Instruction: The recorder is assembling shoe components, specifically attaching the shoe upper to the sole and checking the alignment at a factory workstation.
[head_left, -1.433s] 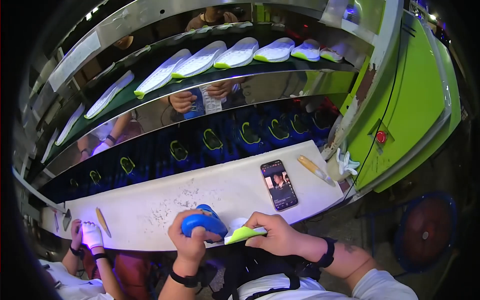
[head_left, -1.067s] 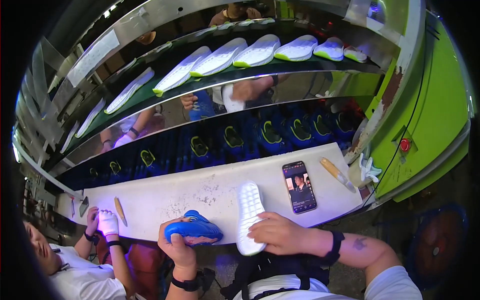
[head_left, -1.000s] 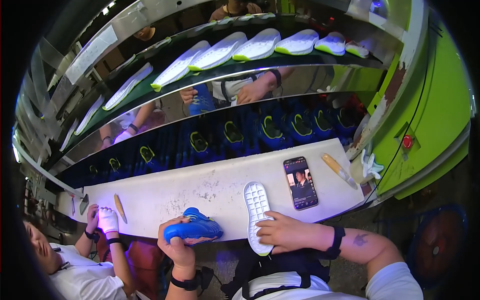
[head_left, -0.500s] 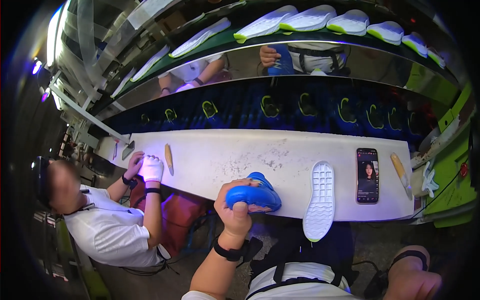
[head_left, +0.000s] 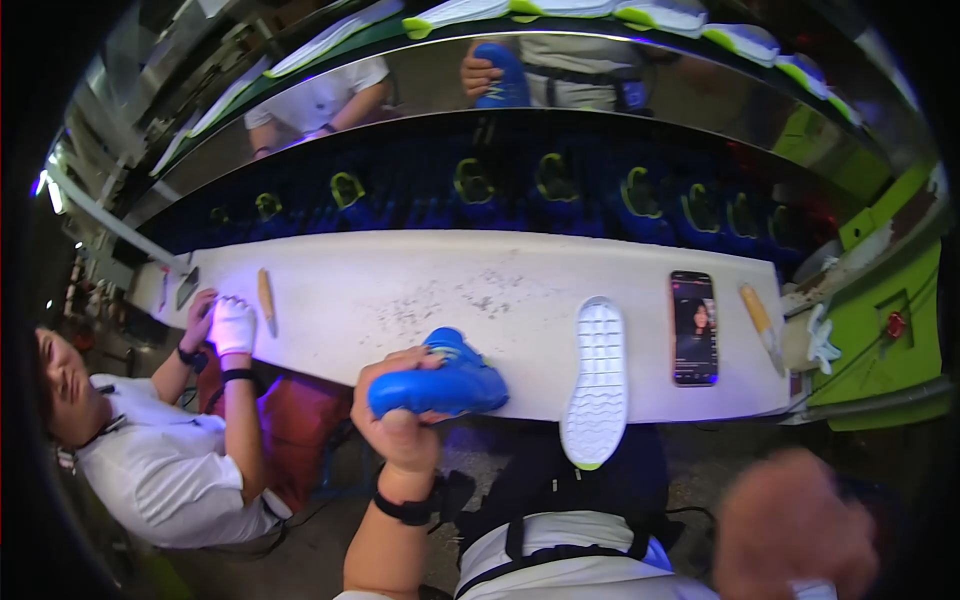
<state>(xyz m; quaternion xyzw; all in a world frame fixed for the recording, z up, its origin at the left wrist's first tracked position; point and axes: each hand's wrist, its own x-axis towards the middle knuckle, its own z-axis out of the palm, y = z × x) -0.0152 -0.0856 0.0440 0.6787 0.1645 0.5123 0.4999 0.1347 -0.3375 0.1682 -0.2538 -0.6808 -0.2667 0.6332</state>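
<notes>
A blue shoe upper (head_left: 440, 388) is gripped in my left hand (head_left: 397, 437), with the thumb and fingers wrapped round one end, at the near edge of the white bench. To its right a white shoe sole (head_left: 597, 365) lies with its grid and wavy pattern facing up. The lower end of that sole juts past the bench edge. At the lower right my right hand (head_left: 795, 525) is raised off the bench, away from both shoe parts. Motion smears its fingers, so their pose and any contents do not show.
A phone (head_left: 693, 330) and a wooden-handled knife (head_left: 757, 315) lie on the bench (head_left: 370, 275) at right, near a white glove (head_left: 822, 340). Another knife (head_left: 265, 297) lies left, beside a seated co-worker (head_left: 165, 460). Blue shoes (head_left: 475, 182) line the back, below shelved soles (head_left: 660, 15).
My right hand has come up further into view at the lower right. The whole view has shifted, moving the bench leftward and up in the picture. My left hand keeps the blue upper.
</notes>
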